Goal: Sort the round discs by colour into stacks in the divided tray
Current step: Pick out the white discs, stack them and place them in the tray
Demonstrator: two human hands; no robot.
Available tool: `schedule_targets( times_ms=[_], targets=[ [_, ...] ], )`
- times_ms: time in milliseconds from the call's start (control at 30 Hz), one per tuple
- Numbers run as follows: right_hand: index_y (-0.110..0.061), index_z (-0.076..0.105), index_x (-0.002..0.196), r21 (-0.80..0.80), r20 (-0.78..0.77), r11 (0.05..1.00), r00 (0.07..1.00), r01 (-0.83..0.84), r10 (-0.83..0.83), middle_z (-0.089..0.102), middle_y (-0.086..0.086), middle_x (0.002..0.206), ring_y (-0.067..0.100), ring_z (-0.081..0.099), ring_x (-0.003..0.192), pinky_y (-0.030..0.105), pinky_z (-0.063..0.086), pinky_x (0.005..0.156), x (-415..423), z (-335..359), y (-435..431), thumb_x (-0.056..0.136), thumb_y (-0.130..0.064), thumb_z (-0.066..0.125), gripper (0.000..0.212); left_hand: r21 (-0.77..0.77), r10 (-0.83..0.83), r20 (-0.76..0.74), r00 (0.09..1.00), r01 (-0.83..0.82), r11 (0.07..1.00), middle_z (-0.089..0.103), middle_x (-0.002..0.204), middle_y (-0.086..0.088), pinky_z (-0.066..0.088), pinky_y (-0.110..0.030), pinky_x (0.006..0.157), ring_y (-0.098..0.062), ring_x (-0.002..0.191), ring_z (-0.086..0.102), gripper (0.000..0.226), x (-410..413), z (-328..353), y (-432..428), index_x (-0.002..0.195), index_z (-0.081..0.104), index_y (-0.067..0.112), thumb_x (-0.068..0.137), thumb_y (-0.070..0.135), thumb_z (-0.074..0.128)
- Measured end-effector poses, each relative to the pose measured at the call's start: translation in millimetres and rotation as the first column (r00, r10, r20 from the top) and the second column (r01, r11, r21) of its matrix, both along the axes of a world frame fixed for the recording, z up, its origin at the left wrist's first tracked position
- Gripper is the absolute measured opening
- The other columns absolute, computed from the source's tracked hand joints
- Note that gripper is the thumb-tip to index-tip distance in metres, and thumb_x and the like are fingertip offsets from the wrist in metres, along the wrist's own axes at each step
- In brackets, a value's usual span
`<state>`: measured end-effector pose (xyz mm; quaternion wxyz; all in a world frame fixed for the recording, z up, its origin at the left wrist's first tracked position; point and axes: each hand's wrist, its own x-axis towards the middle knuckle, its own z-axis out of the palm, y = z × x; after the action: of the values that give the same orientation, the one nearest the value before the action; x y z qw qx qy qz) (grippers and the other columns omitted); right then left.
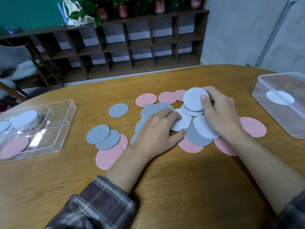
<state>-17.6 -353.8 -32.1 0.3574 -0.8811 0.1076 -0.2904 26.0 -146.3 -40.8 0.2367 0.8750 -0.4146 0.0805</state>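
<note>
Discs (118, 110) looked thin, light, stiff. Right of the divided tray (69, 127), our right hand (219, 116) pinched a white disc (194, 99) by its edge; the hold of our left hand (156, 129) was unclear.

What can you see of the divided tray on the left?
The divided tray is clear plastic, shallow and rectangular, with thin dividers. It lies flat on the wooden table at the left, its left side cut off by the frame. One far compartment holds a white disc stack, one near compartment pink discs.
</note>
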Motion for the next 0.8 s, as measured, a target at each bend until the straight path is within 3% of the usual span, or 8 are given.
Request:
schedule_targets(
  times_ms=[133,233,367,467,533,633,800],
  targets=[
    [-0.024,0.065,0.122,-0.019,-0.038,0.998,0.998,-0.058,0.057,0.068,-0.001,0.097,0.018,0.056,0.087,0.02,0.035,0.065,-1.2,0.0,4.7,0.106,-0.02,0.045,0.026,0.014,0.007,0.016,1.0,-0.008,1.0,0.066,0.118,0.006,0.048,-0.036,0.085,-0.018,0.108,0.059,0.039,-4.8,3.8,8.8,0.121,0.066,0.021,0.091,0.046,0.067],
    [-0.025,0.065,0.124,-0.03,-0.064,0.996,0.995,-0.082,0.08,0.068,0.001,0.102,0.022,0.057,0.091,0.029,0.032,0.069,-1.5,-1.1,6.7,0.106,-0.021,0.045,0.027,0.018,0.011,0.023,1.0,-0.012,1.0,0.067,0.114,0.006,0.048,-0.035,0.082,-0.018,0.105,0.06,0.038,-9.3,5.6,13.1,0.119,0.068,0.021,0.092,0.047,0.064],
    [-0.025,0.063,0.125,-0.034,-0.083,0.995,0.992,-0.095,0.092,0.068,0.001,0.099,0.022,0.056,0.089,0.032,0.034,0.069,-3.1,-0.6,9.0,0.107,-0.022,0.044,0.027,0.029,0.023,0.023,0.999,-0.024,0.999,0.069,0.115,0.006,0.047,-0.037,0.089,-0.019,0.106,0.061,0.035,-15.3,6.2,19.7,0.121,0.067,0.022,0.099,0.048,0.057],
    [-0.025,0.063,0.125,-0.028,-0.09,0.994,0.991,-0.101,0.098,0.067,0.001,0.095,0.021,0.056,0.086,0.032,0.035,0.065,-4.2,0.1,10.7,0.107,-0.022,0.043,0.027,0.014,0.034,0.021,0.999,-0.034,0.999,0.07,0.11,0.005,0.045,-0.036,0.086,-0.02,0.103,0.06,0.032,-18.1,7.3,23.2,0.119,0.066,0.023,0.103,0.045,0.051],
    [-0.026,0.064,0.123,-0.014,-0.087,0.995,0.991,-0.1,0.098,0.066,0.001,0.093,0.022,0.056,0.085,0.026,0.039,0.065,-4.3,0.2,10.8,0.107,-0.022,0.043,0.026,-0.029,0.046,0.02,0.999,-0.046,0.999,0.07,0.102,0.005,0.047,-0.04,0.082,-0.022,0.097,0.06,0.033,-18.1,6.8,23.3,0.113,0.067,0.023,0.105,0.044,0.042],
    [-0.025,0.063,0.124,-0.005,-0.081,0.994,0.991,-0.112,0.111,0.067,0.002,0.094,0.023,0.058,0.087,0.033,0.041,0.068,-5.0,0.1,11.7,0.107,-0.021,0.043,0.026,-0.125,0.087,0.086,0.992,-0.076,0.989,0.066,0.097,0.005,0.049,-0.042,0.078,-0.023,0.091,0.057,0.033,-12.8,2.1,23.3,0.109,0.068,0.021,0.109,0.038,0.04],
    [-0.027,0.064,0.124,0.012,-0.073,0.988,0.986,-0.153,0.153,0.068,-0.001,0.099,0.016,0.06,0.087,0.037,0.047,0.075,-6.8,1.4,16.1,0.107,-0.022,0.044,0.026,-0.414,0.164,0.062,0.985,-0.124,0.902,0.062,0.091,0.003,0.039,-0.018,0.073,-0.008,0.082,0.051,0.021,-4.4,4.9,24.6,0.103,0.075,0.013,0.105,0.023,0.057]
  ],
)
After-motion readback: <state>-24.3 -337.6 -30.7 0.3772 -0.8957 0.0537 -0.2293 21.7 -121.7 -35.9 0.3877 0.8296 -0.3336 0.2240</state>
